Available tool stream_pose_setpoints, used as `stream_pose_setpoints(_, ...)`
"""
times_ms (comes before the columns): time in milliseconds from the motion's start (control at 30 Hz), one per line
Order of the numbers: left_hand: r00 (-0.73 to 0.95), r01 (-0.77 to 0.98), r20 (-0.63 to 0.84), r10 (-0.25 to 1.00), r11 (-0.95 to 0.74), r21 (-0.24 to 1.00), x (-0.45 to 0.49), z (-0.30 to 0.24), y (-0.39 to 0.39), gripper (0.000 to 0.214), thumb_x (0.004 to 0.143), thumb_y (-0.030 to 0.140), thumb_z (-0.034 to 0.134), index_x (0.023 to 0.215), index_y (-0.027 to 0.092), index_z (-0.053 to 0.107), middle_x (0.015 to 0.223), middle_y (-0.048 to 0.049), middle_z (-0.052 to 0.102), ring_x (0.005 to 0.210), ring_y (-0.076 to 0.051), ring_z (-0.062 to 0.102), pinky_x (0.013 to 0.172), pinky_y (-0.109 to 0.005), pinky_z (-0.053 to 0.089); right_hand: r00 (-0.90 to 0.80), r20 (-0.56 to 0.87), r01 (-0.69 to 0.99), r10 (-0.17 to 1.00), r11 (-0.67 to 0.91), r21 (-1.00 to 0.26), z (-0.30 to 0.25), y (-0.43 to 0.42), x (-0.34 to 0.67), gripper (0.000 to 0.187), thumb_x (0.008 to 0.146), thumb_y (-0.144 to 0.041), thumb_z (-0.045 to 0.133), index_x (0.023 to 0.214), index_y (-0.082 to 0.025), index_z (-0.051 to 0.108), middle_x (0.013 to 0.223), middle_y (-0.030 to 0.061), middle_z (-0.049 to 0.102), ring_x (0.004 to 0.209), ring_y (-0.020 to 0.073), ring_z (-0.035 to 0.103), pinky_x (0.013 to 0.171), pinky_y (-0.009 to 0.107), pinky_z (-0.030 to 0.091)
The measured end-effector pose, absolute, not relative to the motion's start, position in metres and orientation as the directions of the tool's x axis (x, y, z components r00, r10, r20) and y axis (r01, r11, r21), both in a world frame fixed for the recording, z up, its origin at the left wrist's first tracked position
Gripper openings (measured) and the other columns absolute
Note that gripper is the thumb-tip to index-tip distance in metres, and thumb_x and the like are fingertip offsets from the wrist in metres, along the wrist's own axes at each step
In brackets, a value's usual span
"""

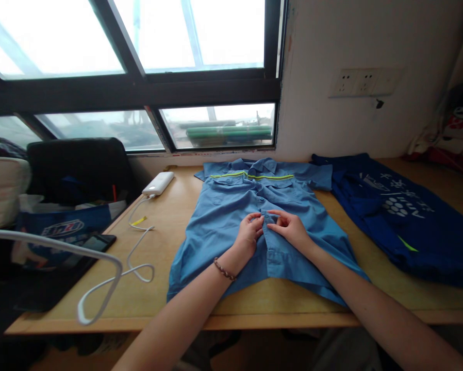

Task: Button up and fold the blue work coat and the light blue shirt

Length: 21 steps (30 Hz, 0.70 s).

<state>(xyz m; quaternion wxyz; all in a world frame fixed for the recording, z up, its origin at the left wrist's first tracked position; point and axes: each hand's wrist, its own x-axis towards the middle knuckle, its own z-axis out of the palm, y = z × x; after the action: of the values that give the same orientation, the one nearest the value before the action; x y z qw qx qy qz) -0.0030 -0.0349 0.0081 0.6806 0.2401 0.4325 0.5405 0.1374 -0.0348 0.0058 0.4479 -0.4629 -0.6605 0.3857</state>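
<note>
A light blue short-sleeved work shirt [224,211] lies face up on the wooden table, collar toward the wall, with a yellow-green stripe across the chest. My left hand [250,232], with a braided bracelet at the wrist, has its fingers curled on the shirt's front placket. From the other side, my right hand [288,226] pinches the same placket between thumb and fingers. The fingertips of both hands are close together at the front opening, below the chest pockets. Any button between them is too small to make out.
A dark blue garment with white print [405,206] lies to the right on the table [169,304]. At the left are a white power bank [159,183], its looping white cable [141,242] and a blue bag [65,226]. Windows and a wall socket [365,82] stand behind.
</note>
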Motion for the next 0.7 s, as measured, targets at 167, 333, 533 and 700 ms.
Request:
stream_pose_setpoints(167, 0.042, -0.541, -0.295, 0.955, 0.27, 0.797, -0.0031, 0.0036, -0.0343, 0.04, 0.054, 0.009, 0.071, 0.087, 0.017, 0.051, 0.063, 0.0031, 0.056, 0.051, -0.008, 0.054, 0.053, -0.02, 0.044, -0.173, 0.293, 0.315, 0.941, 0.334, -0.888, 0.0054, -0.0357, 0.1377, 0.039, 0.07, -0.033, 0.063, 0.106, -0.018, 0.064, 0.052, -0.0059, 0.041, 0.049, 0.0085, 0.035, 0.049, 0.022, 0.03)
stream_pose_setpoints(333, 0.061, -0.545, -0.258, 0.964, 0.249, 0.8, -0.0025, -0.0005, -0.0327, 0.045, 0.048, 0.005, 0.07, 0.086, 0.017, 0.049, 0.064, 0.0043, 0.055, 0.051, -0.007, 0.054, 0.05, -0.018, 0.04, -0.2, 0.251, 0.308, 0.947, 0.304, -0.901, 0.0045, -0.0346, 0.1368, 0.041, 0.07, -0.034, 0.063, 0.106, -0.015, 0.064, 0.051, -0.0058, 0.039, 0.048, 0.0082, 0.033, 0.047, 0.022, 0.027)
stream_pose_setpoints(533, 0.072, -0.532, -0.247, 0.966, 0.247, 0.81, -0.0029, 0.0015, -0.032, 0.045, 0.046, 0.006, 0.069, 0.084, 0.017, 0.048, 0.062, 0.0055, 0.055, 0.05, -0.006, 0.052, 0.048, -0.016, 0.035, -0.205, 0.297, 0.353, 0.933, 0.353, -0.866, 0.0048, -0.0383, 0.1345, 0.044, 0.072, -0.031, 0.06, 0.113, -0.017, 0.06, 0.053, -0.0058, 0.039, 0.048, 0.0084, 0.034, 0.048, 0.022, 0.03)
stream_pose_setpoints(700, 0.079, -0.533, -0.235, 0.969, 0.24, 0.811, -0.0032, 0.0022, -0.0327, 0.045, 0.046, 0.007, 0.069, 0.084, 0.017, 0.048, 0.058, 0.0072, 0.053, 0.048, -0.005, 0.05, 0.047, -0.015, 0.034, -0.233, 0.297, 0.374, 0.926, 0.367, -0.851, 0.004, -0.0377, 0.1351, 0.041, 0.073, -0.033, 0.059, 0.111, -0.019, 0.061, 0.052, -0.0061, 0.037, 0.048, 0.0082, 0.032, 0.047, 0.021, 0.028)
